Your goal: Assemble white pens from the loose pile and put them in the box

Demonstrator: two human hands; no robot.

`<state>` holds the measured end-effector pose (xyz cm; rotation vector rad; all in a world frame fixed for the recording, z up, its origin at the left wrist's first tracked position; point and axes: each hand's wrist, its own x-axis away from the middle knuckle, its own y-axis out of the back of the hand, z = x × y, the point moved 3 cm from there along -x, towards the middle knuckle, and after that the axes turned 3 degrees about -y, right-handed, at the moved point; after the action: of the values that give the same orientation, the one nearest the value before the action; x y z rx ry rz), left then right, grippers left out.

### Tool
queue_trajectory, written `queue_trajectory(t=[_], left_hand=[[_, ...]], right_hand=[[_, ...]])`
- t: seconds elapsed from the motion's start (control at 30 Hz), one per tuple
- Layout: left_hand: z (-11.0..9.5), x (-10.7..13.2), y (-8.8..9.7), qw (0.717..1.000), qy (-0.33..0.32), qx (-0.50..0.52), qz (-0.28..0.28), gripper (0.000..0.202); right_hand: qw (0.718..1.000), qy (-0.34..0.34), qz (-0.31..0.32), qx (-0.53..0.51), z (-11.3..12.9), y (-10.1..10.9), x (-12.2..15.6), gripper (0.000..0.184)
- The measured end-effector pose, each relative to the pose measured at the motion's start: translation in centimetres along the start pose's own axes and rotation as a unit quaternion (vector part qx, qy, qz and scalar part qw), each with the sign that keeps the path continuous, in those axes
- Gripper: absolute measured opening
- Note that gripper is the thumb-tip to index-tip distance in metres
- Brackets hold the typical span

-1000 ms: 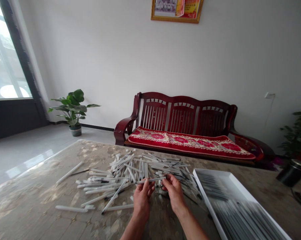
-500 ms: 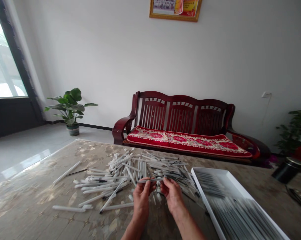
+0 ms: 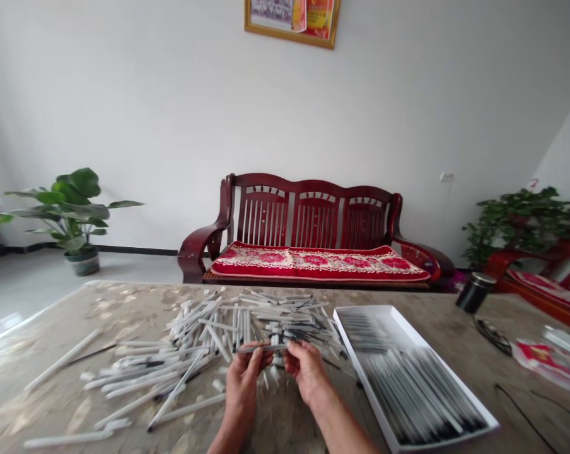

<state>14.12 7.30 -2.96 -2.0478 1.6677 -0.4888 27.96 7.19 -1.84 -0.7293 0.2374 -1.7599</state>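
Between my two hands a slim grey pen (image 3: 265, 348) is held level above the table. The fingers of my left hand (image 3: 246, 373) are closed round its left part. My right hand (image 3: 306, 370) pinches the right end between thumb and fingers. Behind and to the left of the hands lies a loose heap of white and translucent pen parts (image 3: 143, 372), some with dark tips. To the right stands a white box (image 3: 393, 435), in which dark-tipped pens (image 3: 417, 391) lie side by side in two groups.
The table (image 3: 138, 302) has a patterned cover. A black cylindrical container (image 3: 475, 293) and a dark cable (image 3: 493, 337) are right of the box, with a red and clear plastic packet (image 3: 540, 360) further right. Beyond the table is a wooden bench (image 3: 308, 221); a potted plant (image 3: 79, 221) stands left.
My view has turned to the right, so the scene sits further left and more of the right side shows. Both hands still hold the pen level in much the same pose.
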Motion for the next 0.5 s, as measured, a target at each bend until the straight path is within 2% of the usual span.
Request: queue_trajectory(t=[0.13,0.23,0.3,0.37,0.4,0.43,0.47,0.5], left_hand=[[0.1,0.1,-0.3,1.000,0.004,0.007,0.000,0.044],[0.6,-0.2,-0.1,0.999,0.029,0.034,-0.011,0.044],[0.9,-0.4,0.1,0.997,0.042,0.057,-0.030,0.044],[1.0,-0.5,0.3,0.995,0.044,0.070,-0.047,0.044],[1.1,-0.6,0.4,0.995,0.044,0.071,-0.053,0.044],[1.1,-0.5,0.4,0.995,0.045,0.069,-0.054,0.044],[1.2,-0.4,0.3,0.995,0.048,0.065,-0.052,0.044],[1.2,-0.3,0.2,0.996,0.051,0.060,-0.048,0.044]], right_hand=[[0.998,-0.035,-0.014,-0.040,-0.4,0.0,0.2,0.032],[0.998,-0.025,0.016,-0.048,-0.5,-0.1,0.2,0.034],[1.000,-0.006,0.028,-0.012,-0.2,0.2,0.2,0.036],[0.996,0.053,0.008,0.074,0.8,0.9,0.3,0.038],[0.985,0.108,-0.010,0.138,1.6,1.1,0.5,0.037],[0.961,0.176,-0.025,0.214,2.7,1.2,0.8,0.034],[0.921,0.248,-0.031,0.300,3.7,1.1,1.2,0.030],[0.866,0.311,-0.024,0.390,4.5,0.7,1.6,0.026]])
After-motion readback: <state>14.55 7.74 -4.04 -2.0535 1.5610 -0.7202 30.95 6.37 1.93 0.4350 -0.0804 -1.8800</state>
